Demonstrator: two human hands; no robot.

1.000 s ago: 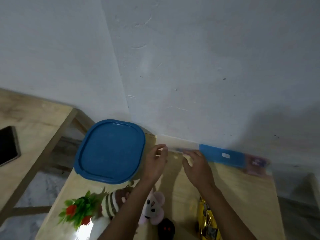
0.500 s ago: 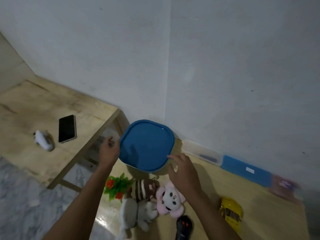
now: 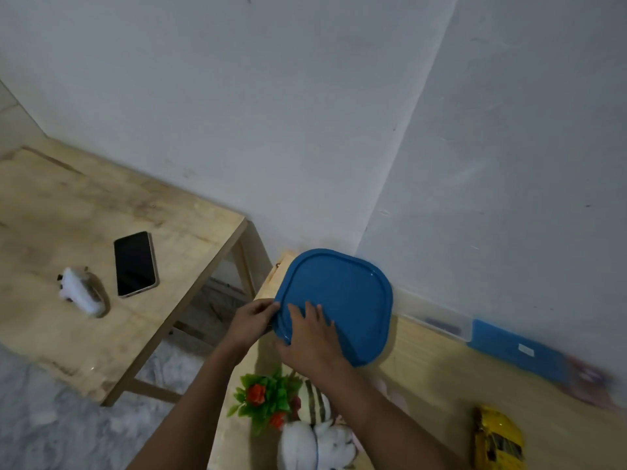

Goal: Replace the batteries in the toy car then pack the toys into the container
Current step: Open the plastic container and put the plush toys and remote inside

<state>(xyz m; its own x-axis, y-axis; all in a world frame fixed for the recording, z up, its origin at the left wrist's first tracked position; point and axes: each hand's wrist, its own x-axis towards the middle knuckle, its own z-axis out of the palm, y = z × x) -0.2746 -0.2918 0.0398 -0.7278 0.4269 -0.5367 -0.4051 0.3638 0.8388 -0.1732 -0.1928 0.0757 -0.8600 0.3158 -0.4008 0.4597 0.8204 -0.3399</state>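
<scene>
Gripping left rim of blue rounded-square plastic container lid (image 3: 349,300), left hand (image 3: 251,322) is curling fingers round edge. Right hand (image 3: 314,337) is lying flat on lid's top, fingers straight. Yellow plastic toy car (image 3: 498,439) is sitting well right of lid, on near side. Striped plush toy (image 3: 314,401) and white plush toy (image 3: 305,442) are lying just near side of lid.

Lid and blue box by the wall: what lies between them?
A clear box fills the stretch between the lid and the blue box; the head view shows it.
</scene>
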